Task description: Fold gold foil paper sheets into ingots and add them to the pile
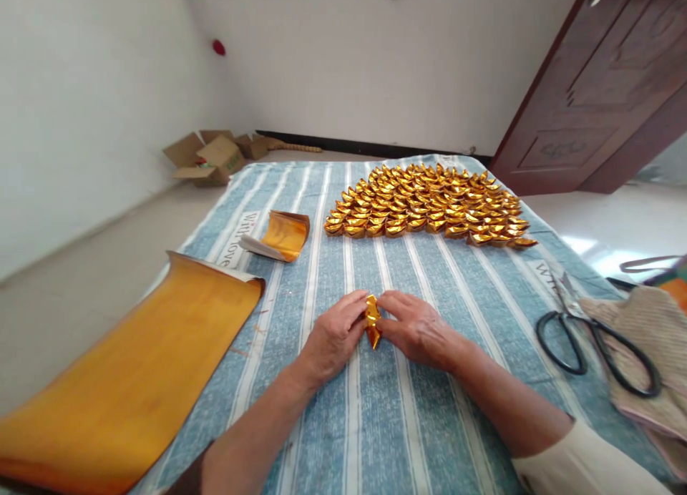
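Note:
A small folded piece of gold foil paper (372,320) is pinched between my two hands low over the striped blue cloth (397,423). My left hand (335,335) grips it from the left with the fingertips. From the right, my right hand (416,328) grips the same piece. Beyond my hands, rows of several finished gold paper ingots (429,202) lie on the cloth.
A long sheet of gold paper (134,373) lies at the left edge, with a smaller curled stack of gold sheets (282,234) behind it. Black scissors (590,341) rest at the right beside a woven bag (649,352). Cardboard boxes (209,157) stand by the far wall; a brown door (606,87) is open.

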Available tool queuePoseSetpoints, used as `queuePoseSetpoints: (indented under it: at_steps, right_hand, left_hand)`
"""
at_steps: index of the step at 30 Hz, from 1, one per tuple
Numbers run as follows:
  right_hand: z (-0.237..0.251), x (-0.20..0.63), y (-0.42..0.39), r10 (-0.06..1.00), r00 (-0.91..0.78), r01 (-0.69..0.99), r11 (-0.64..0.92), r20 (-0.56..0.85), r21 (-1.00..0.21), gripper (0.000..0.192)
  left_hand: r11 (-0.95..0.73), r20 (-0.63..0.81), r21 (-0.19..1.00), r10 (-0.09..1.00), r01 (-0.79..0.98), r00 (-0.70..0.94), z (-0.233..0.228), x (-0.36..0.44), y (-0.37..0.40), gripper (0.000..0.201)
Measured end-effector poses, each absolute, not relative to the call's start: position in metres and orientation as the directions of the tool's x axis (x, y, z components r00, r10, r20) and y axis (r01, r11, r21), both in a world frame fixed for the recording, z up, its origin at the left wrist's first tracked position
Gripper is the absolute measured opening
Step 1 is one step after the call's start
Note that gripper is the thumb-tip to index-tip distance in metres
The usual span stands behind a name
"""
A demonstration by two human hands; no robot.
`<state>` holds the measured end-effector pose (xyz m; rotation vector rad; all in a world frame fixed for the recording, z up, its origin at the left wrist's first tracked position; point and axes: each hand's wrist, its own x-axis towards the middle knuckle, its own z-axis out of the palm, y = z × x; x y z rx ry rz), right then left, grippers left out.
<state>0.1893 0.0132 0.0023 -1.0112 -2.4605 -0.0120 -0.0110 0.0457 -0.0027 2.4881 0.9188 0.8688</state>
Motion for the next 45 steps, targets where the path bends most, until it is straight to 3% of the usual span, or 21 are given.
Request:
queuePoseSetpoints:
  at_steps: [3,22,37,45]
  right_hand:
    - [0.001,0.188,0.013,0.674,-0.587,0.665,0.718,0.448,-0.208,0.019]
    - [-0.013,0.181,0.012,0.833,-0.346,0.643,0.546,0.432,-0.537,0.014]
    - [-0.020,0.167,0.012,0.916,-0.092,0.618,0.360,0.390,-0.699,0.014]
    - [-0.022,0.166,0.013,0.928,-0.077,0.637,0.327,0.364,-0.698,0.016]
  left_hand:
    - [-0.703,0.408,0.507,0.706,0.499,0.579,-0.003,-0.012,0.045,0.028]
    - [-0.637,0.317,0.609,0.742,0.473,0.591,-0.001,-0.012,0.044,0.017]
    - [-0.534,0.256,0.716,0.800,0.449,0.542,0.006,-0.015,0.045,0.026]
    - [-0.529,0.247,0.720,0.800,0.450,0.547,0.006,-0.016,0.046,0.032]
